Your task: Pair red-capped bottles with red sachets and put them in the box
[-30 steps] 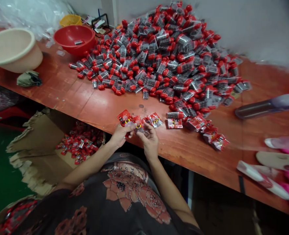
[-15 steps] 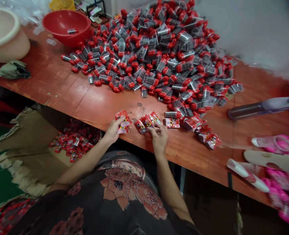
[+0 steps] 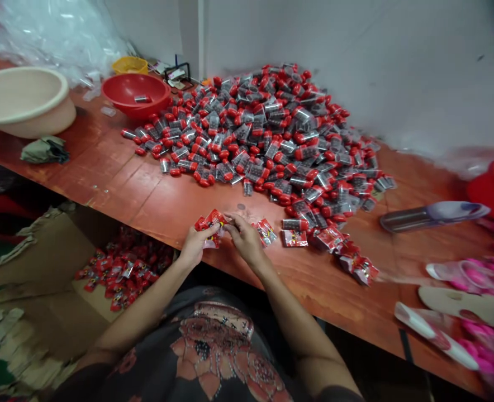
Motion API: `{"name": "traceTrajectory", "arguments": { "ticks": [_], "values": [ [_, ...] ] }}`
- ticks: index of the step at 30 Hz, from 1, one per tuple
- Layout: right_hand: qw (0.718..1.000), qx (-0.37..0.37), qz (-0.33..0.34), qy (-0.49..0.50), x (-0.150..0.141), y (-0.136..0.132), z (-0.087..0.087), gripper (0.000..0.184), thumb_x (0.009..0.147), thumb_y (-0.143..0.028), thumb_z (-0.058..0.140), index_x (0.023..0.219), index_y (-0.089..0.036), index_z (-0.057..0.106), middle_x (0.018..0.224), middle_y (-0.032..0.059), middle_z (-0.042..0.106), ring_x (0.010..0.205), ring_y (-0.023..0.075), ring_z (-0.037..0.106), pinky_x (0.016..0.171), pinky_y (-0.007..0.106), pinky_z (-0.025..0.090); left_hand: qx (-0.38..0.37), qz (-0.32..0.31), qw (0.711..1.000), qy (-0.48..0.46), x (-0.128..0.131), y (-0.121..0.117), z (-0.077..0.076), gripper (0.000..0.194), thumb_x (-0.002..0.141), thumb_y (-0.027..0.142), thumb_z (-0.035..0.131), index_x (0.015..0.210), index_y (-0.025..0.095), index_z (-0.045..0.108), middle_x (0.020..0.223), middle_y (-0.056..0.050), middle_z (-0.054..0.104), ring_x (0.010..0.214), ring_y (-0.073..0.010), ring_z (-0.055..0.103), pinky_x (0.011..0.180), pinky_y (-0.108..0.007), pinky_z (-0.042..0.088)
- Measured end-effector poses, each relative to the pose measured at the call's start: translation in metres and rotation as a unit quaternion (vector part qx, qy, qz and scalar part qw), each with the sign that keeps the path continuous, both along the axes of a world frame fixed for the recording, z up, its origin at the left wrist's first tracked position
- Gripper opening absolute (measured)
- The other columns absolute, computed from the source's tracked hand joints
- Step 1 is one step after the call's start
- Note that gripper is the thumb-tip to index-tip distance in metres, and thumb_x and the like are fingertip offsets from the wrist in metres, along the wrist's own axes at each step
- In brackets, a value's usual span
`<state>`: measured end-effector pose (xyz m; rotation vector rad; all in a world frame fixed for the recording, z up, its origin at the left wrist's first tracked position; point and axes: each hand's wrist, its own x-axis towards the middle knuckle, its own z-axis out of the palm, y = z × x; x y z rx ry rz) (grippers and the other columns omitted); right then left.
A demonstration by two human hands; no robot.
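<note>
Along a red-painted wooden workbench point(image 3: 155, 201), a small bunch of red foil sachets point(image 3: 209, 226) was held in a closed left hand point(image 3: 194, 245) and narrowly pinched by the right hand point(image 3: 245, 240), near a heap of red-capped clear plastic capsules point(image 3: 251, 134).

White wall point(image 3: 356, 72), red wooden table point(image 3: 104, 178)

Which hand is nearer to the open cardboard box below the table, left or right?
Left. The left hand, holding a red packet, is right of the open cardboard box; the right hand is farther, beyond the left hand.
</note>
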<state>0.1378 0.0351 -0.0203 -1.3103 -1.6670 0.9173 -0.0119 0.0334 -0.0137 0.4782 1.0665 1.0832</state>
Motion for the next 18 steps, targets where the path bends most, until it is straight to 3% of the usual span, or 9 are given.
{"name": "traceTrajectory", "arguments": {
  "ticks": [2,3,4,7,9,12,18],
  "values": [
    [0.993,-0.029,0.035,-0.113,0.008,0.023,0.008,0.03,0.092,-0.026,0.05,0.12,-0.025,0.062,0.081,-0.0005,0.071,0.073,0.0144,0.066,0.071,0.026,0.051,-0.008,0.003,1.0,0.009,-0.006,0.008,-0.002,0.036,0.053,0.031,0.087,0.078,0.011,0.071,0.064,-0.004,0.068,0.054,-0.0131,0.061,0.051,-0.025,0.051],
    [0.982,-0.052,0.024,-0.178,0.012,0.037,0.012,0.028,0.093,-0.027,0.05,0.117,-0.025,0.063,0.081,0.0001,0.072,0.073,0.0147,0.066,0.07,0.025,0.051,-0.017,0.01,1.0,0.013,-0.008,0.012,-0.004,0.034,0.053,0.029,0.087,0.076,0.011,0.07,0.062,-0.003,0.067,0.052,-0.0125,0.06,0.05,-0.024,0.05],
    [0.961,-0.074,-0.029,-0.264,0.017,0.052,0.015,0.025,0.094,-0.029,0.049,0.113,-0.024,0.065,0.086,0.0014,0.073,0.077,0.0151,0.067,0.072,0.025,0.05,-0.027,0.019,0.999,0.011,-0.01,0.016,-0.005,0.032,0.053,0.028,0.087,0.075,0.011,0.07,0.062,-0.003,0.067,0.051,-0.012,0.059,0.05,-0.024,0.05],
    [0.931,-0.087,-0.119,-0.335,0.03,0.091,0.017,0.034,0.095,-0.029,0.046,0.119,-0.009,0.058,0.116,0.022,0.064,0.098,0.027,0.065,0.082,0.036,0.048,-0.053,0.047,0.997,-0.025,-0.013,0.024,-0.006,0.027,0.054,0.019,0.084,0.076,0.012,0.07,0.07,-0.004,0.07,0.056,-0.0125,0.062,0.052,-0.023,0.05],
    [0.896,-0.096,-0.139,-0.41,0.034,0.106,0.012,0.038,0.094,-0.029,0.046,0.122,-0.004,0.053,0.12,0.028,0.059,0.103,0.0322,0.062,0.083,0.039,0.046,-0.069,0.048,0.995,-0.056,-0.015,0.026,-0.005,0.024,0.055,0.013,0.081,0.077,0.012,0.07,0.075,-0.005,0.071,0.061,-0.0136,0.064,0.055,-0.023,0.051],
    [0.873,-0.105,-0.118,-0.461,0.028,0.109,0.002,0.035,0.091,-0.018,0.044,0.123,-0.004,0.051,0.116,0.0263,0.06,0.103,0.0323,0.061,0.083,0.038,0.045,-0.091,0.054,0.991,-0.087,-0.019,0.026,-0.004,0.019,0.057,0.006,0.077,0.073,0.012,0.068,0.071,-0.004,0.07,0.061,-0.0132,0.065,0.059,-0.023,0.051],
    [0.88,-0.11,-0.056,-0.459,0.011,0.081,0.0,0.037,0.083,-0.011,0.048,0.118,-0.008,0.058,0.111,0.0221,0.064,0.099,0.0292,0.061,0.081,0.035,0.046,-0.108,0.086,0.983,-0.124,-0.029,0.021,-0.007,0.011,0.064,0.005,0.073,0.07,0.012,0.067,0.063,0.0,0.068,0.054,-0.0091,0.062,0.053,-0.019,0.047]
  ]
}}
